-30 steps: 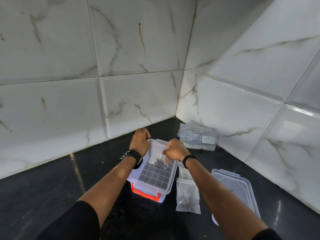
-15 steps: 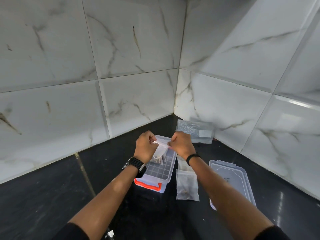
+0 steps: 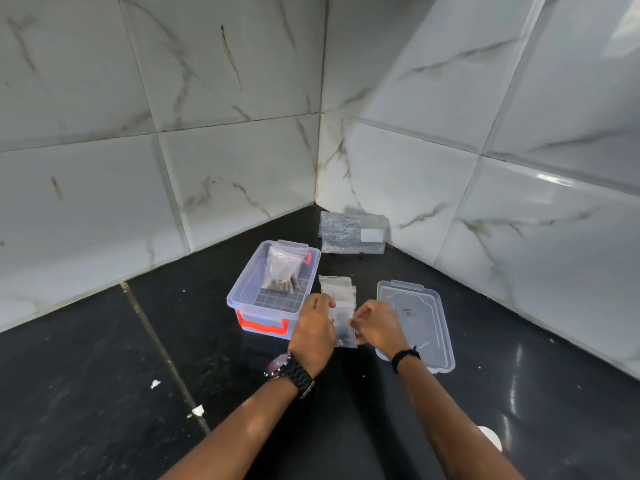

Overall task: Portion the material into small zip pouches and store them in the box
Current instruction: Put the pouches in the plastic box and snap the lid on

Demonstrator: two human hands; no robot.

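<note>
Clear plastic, a small pouch (image 3: 343, 323) is pinched between both hands, left hand (image 3: 313, 327) and right hand (image 3: 375, 325), fingers curled, wrists low over the black counter (image 3: 104, 375). Another filled pouch (image 3: 282, 268) leans inside the open box (image 3: 273, 289) just left.

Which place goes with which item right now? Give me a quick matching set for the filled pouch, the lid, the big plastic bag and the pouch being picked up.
Things:
1. filled pouch
2. lid
3. big plastic bag
4. pouch being picked up

Places:
A. flat on the floor, right of the hands
B. between left hand and right hand
C. leaning inside the box
D. in the wall corner

Pairs: 1-C, 2-A, 3-D, 4-B
</note>
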